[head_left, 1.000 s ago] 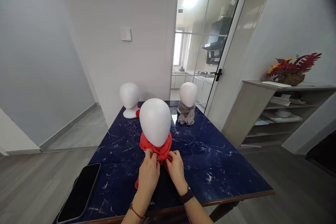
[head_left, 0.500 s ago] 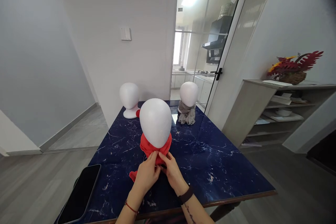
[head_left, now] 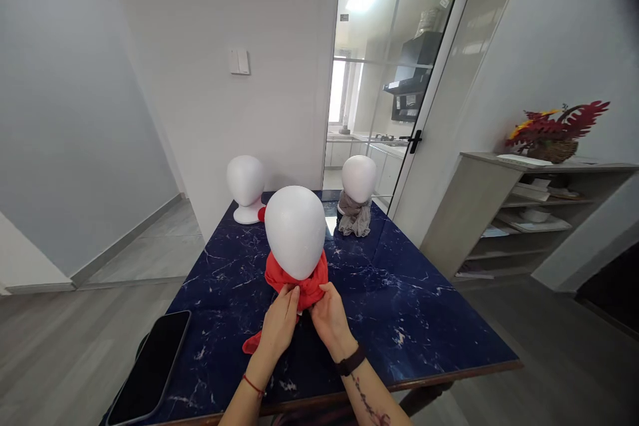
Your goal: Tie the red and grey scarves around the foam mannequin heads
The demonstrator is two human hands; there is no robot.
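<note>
A white foam mannequin head (head_left: 295, 231) stands in the middle of the dark blue marbled table (head_left: 409, 319), with a red scarf (head_left: 279, 277) wrapped round its neck. My left hand (head_left: 280, 323) and my right hand (head_left: 328, 319) are side by side right below the head, fingers pinched on the scarf's front where its ends meet. One red end (head_left: 251, 344) trails onto the table to the left of my left wrist.
Two more white heads stand at the table's far end: a bare one (head_left: 245, 188) on the left, one with a grey scarf (head_left: 355, 217) on the right. A black phone (head_left: 150, 366) lies at the near left corner. A shelf unit (head_left: 504, 213) stands to the right.
Both hands stayed at the scarf's front, shifting slightly as they work the cloth. The trailing red end has moved leftward on the table.
</note>
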